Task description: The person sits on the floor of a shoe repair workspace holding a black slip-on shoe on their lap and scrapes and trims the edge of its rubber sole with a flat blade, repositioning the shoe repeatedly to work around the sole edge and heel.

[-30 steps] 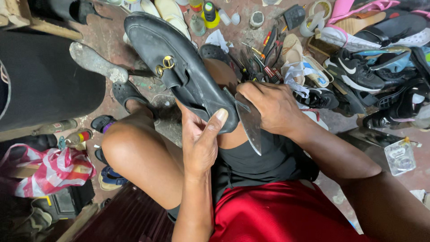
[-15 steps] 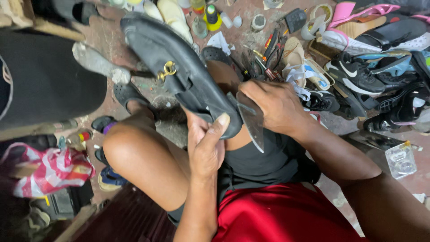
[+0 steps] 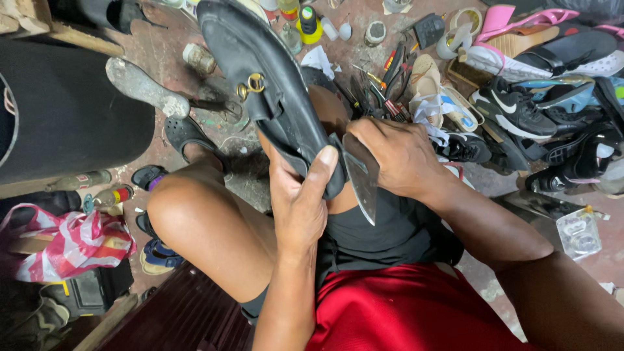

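Black loafer (image 3: 260,84) with gold buckle, left hand (image 3: 302,201) grip clasping its heel, right hand (image 3: 396,156) gripping knife (image 3: 361,179)

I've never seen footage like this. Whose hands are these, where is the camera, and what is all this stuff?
The camera sits on a person's head and looks down, so you see their own two bare hands and knees. The left hand grips a black loafer with a gold buckle by its heel end. The right hand holds a knife, its blade lying against the shoe's heel. On the reddish floor around them lie a pile of shoes, scattered hand tools, small glue bottles and a loose grey sole.
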`<state>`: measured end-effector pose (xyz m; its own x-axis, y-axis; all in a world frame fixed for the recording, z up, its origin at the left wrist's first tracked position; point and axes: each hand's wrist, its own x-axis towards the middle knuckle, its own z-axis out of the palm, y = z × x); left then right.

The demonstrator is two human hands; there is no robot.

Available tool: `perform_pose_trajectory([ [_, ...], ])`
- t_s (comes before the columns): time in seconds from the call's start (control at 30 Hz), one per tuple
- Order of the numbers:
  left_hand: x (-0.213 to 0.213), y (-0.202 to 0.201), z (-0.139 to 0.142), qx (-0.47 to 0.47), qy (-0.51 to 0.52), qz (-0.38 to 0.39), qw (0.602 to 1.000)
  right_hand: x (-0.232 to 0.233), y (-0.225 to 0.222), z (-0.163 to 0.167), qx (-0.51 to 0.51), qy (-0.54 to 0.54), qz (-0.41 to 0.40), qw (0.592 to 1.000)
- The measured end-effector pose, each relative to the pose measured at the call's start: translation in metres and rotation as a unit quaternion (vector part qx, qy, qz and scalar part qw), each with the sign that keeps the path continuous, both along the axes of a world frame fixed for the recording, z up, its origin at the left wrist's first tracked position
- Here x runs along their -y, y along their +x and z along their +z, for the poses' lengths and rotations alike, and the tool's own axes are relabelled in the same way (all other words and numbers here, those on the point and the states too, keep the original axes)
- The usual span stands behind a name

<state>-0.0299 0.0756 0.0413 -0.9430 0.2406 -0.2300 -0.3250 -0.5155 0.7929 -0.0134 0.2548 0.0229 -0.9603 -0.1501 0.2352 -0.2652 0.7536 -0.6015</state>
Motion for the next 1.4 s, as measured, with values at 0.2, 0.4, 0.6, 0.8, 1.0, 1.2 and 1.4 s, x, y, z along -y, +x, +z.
perform_pose_trajectory([
  [0.2,-0.003,0.0,0.001,-0.002,0.022,0.014,1.0,0.005,0.011,-0.003,-0.029,-0.027,0.008,0.999],
  [0.4,-0.001,-0.001,-0.001,0.016,0.07,0.003,0.997,0.009,0.01,-0.004,-0.038,-0.028,-0.004,0.999],
  [0.6,-0.001,0.001,-0.003,0.011,0.078,-0.002,0.997,0.009,0.011,-0.004,-0.013,-0.031,-0.011,0.999],
  [0.8,0.0,0.002,-0.007,0.005,0.06,0.001,0.998,0.011,0.011,-0.006,0.007,-0.045,-0.026,0.999],
  [1.0,0.0,0.003,-0.007,-0.007,0.059,-0.004,0.998,0.011,0.006,-0.006,0.026,-0.05,-0.028,0.998],
  [1.2,0.001,0.003,-0.01,-0.011,0.052,-0.007,0.999,0.011,0.0,-0.005,0.059,-0.04,-0.035,0.997],
  [1.4,0.0,0.003,-0.008,-0.009,0.051,-0.006,0.999,0.015,-0.002,-0.003,0.089,-0.044,-0.061,0.993],
])
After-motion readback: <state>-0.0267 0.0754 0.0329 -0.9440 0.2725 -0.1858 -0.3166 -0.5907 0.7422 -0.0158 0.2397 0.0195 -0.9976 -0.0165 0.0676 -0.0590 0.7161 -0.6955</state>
